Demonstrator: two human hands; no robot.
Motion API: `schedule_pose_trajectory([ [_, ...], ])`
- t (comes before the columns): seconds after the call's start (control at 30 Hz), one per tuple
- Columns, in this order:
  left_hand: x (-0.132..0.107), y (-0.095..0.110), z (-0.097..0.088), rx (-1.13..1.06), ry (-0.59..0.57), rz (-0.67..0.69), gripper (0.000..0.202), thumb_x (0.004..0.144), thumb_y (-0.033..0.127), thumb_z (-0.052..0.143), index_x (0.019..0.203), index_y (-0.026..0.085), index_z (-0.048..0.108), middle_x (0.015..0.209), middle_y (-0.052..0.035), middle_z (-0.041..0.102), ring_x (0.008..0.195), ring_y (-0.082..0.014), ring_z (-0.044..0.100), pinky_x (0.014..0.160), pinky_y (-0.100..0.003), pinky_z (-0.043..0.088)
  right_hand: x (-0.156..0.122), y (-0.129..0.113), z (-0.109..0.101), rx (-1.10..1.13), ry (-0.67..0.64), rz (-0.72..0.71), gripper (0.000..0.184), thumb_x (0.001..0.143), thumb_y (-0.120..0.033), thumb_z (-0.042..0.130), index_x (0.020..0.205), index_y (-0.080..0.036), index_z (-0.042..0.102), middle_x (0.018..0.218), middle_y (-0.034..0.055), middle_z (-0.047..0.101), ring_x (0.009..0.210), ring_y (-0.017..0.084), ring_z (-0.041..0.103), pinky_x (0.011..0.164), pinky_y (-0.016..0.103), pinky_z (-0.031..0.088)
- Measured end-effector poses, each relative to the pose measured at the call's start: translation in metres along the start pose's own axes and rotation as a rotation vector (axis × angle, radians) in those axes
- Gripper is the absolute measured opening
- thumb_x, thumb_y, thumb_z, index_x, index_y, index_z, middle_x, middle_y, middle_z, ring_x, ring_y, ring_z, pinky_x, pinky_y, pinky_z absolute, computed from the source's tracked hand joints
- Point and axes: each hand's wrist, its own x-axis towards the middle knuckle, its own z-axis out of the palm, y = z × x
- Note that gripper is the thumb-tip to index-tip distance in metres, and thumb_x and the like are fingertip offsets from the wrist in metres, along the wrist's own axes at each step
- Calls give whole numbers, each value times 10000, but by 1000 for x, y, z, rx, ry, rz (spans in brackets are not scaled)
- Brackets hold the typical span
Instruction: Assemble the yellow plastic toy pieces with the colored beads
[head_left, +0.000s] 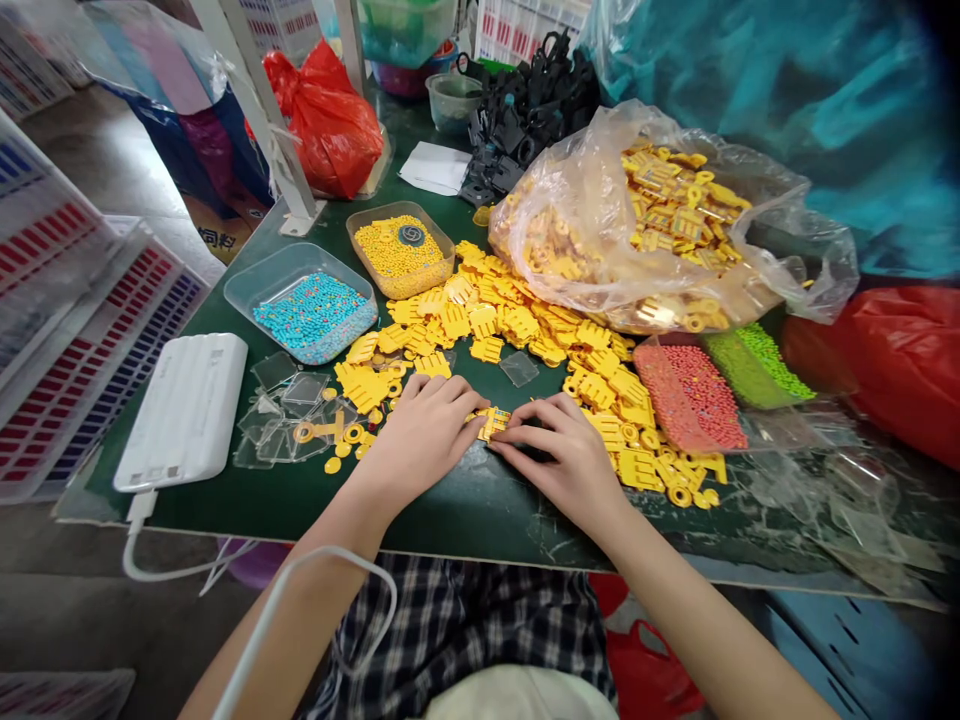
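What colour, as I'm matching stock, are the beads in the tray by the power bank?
The beads are turquoise blue, best seen in the head view.

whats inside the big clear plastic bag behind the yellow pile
The clear plastic bag holds loose yellow plastic parts, flat pieces and rings. Crumpled film and the upper layer hide whatever lies deeper, so that cannot be seen.

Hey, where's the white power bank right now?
In the head view, the white power bank lies at the left of the green table, just left of the clear plastic squares and below the tray of blue beads.
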Motion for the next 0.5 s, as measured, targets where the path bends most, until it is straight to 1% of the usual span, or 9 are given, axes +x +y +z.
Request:
schedule_pose_trajectory([
  [0.13, 0, 1, 0, -8, -12, -11, 251, 995, 290, 428, 1053, 168, 640, 1029, -45, 652, 951, -216, 560, 893, -383, 343, 0, 0, 0, -19, 11, 5, 98, 882, -269, 650, 844, -207, 717, 837, 43, 646, 799, 191, 491, 707, 327, 451],
  [0.27, -1, -1, 0, -1, 3, -4, 242, 991, 298, 442, 1055, 176, 641, 1026, -41, 653, 953, -215, 557, 889, -376, 342, -2, 0, -3, -33, 40, 7, 87, 877, -276, 658, 847, -207, 701, 838, 41, 652, 793, 190, 502, 717, 334, 455],
  [0.4, -3, -2, -1, 26, 39, 31, 251, 988, 322, 454, 1118, 188, 623, 1049, -40, 661, 969, -216, 554, 890, -371, 339, -4, 3, -9, -33, 117, 64, 71, 894, -190, 599, 881, -192, 669, 839, 46, 656, 822, 194, 537, 739, 344, 459],
  [0.5, -3, -3, -2, 43, 52, 58, 254, 992, 322, 446, 1117, 188, 621, 1039, -36, 668, 959, -212, 555, 878, -363, 341, -6, 5, -12, -41, 144, 105, 91, 897, -163, 564, 884, -195, 648, 850, 45, 660, 841, 198, 550, 751, 352, 463],
])
